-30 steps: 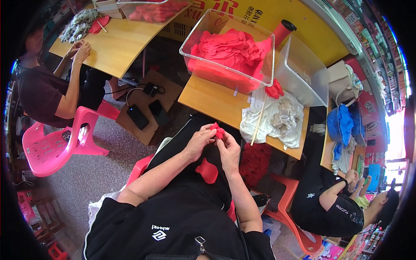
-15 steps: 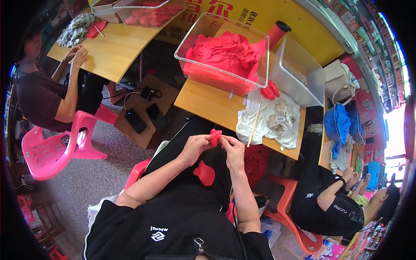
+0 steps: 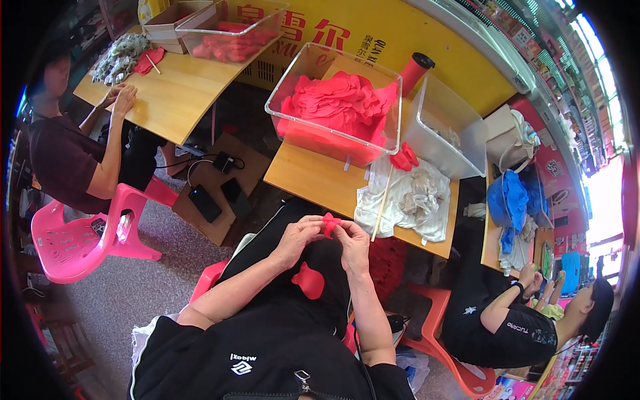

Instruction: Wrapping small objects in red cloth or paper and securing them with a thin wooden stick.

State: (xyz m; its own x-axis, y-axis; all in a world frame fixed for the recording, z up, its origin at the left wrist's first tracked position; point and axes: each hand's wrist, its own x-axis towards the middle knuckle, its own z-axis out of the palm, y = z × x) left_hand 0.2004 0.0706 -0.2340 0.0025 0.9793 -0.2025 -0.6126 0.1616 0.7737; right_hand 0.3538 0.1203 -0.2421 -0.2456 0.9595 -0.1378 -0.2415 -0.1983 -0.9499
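Observation:
Both my hands meet above my lap, pinching a small soft red piece (image 3: 329,225) by its sides. My left hand (image 3: 293,243) closes thumb and fingers on its left edge; my right hand (image 3: 353,245) does the same on its right. The piece looks folded or curled, with its lower part bent round. On my dark trousers, below the hands, lies another flat red piece (image 3: 309,281) with a rounded body and a narrower, notched end. A heap of similar red pieces (image 3: 337,100) fills a clear plastic tub (image 3: 285,80) on the table ahead.
On the wooden table (image 3: 300,168) are a white cloth (image 3: 393,217), a thin stick (image 3: 383,200), a red piece (image 3: 404,157) and a second clear tub (image 3: 460,143). One person (image 3: 73,160) works at the left table, another (image 3: 507,313) at the right. Phones (image 3: 205,203) rest on cardboard at left.
The view has shifted slightly, so the table and tub sit lower. The red piece has been turned or bent between my fingertips; both hands still pinch it.

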